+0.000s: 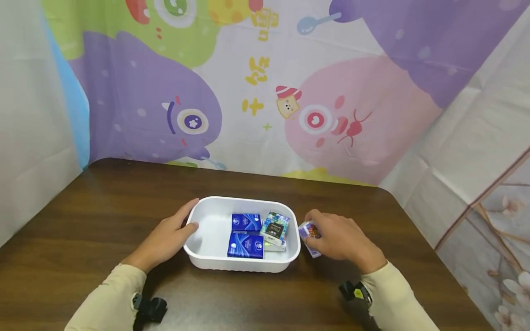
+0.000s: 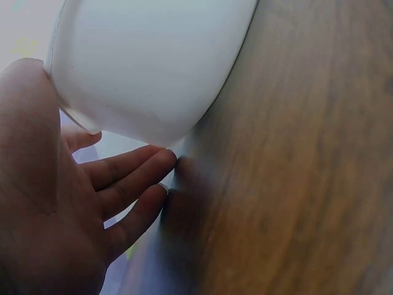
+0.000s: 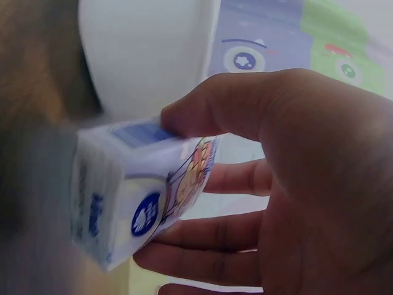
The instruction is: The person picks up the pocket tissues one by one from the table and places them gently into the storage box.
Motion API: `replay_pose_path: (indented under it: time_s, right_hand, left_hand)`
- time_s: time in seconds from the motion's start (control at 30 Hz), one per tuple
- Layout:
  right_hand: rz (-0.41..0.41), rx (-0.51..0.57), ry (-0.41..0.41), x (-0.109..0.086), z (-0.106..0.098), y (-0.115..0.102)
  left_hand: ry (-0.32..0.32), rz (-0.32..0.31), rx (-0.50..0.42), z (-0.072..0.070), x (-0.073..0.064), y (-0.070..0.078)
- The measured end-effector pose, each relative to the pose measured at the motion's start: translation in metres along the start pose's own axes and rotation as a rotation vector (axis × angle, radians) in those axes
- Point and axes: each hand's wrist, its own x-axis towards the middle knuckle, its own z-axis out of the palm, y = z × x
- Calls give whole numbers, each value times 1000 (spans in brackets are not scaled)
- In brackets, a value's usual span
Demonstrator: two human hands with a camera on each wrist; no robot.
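A white plastic basin (image 1: 207, 264) stands on the table. My left hand (image 1: 167, 236) holds its left end, the thumb over the rim and the other fingers along the outer wall; in the left wrist view, fingertips (image 2: 163, 157) lie near its base. My right hand (image 1: 337, 234) grips a small pocket tissue pack (image 1: 311, 230), just outside the basin's right end. Close up, this tissue pack (image 3: 144, 196) is white and lilac with a blue logo and a printed picture, tilted between thumb and fingers.
Inside the basin lie a blue tissue pack (image 1: 246, 222), a second blue tissue pack (image 1: 245, 245) and a floral pack (image 1: 276, 226) leaning on another pack (image 1: 275, 247). A brown wooden table (image 1: 232, 303) spreads around. A cartoon-printed curtain (image 1: 248, 151) hangs behind its far edge.
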Motion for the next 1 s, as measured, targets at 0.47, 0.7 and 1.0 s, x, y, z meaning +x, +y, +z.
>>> replay_pose_path:
  time_s: [0.47, 0.7, 1.0]
  right_hand:
    - [42, -5, 47, 19, -15, -17]
    - [23, 36, 143, 27, -20, -28]
    - [-70, 112, 263, 37, -14, -44]
  left_hand:
    - [3, -13, -8, 0, -2, 0]
    - [0, -20, -8, 0, -1, 2]
    - [7, -8, -19, 1, -1, -1]
